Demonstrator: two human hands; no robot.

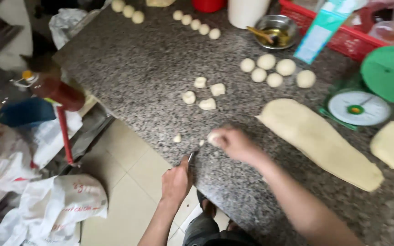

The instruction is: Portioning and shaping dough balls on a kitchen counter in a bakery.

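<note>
A small dough piece [214,138] is pinched in the right hand [233,143], just above the granite counter [151,64]. A knife [191,158] is gripped in the closed left hand [176,182]. The dough is judged soft, light, tacky; best held loosely around its sides.

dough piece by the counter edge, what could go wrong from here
The left hand grips a knife at the counter edge, close to the right hand pinching the dough piece: a slip might nick fingers. The small scrap lies near the edge and could drop to the floor.
</note>
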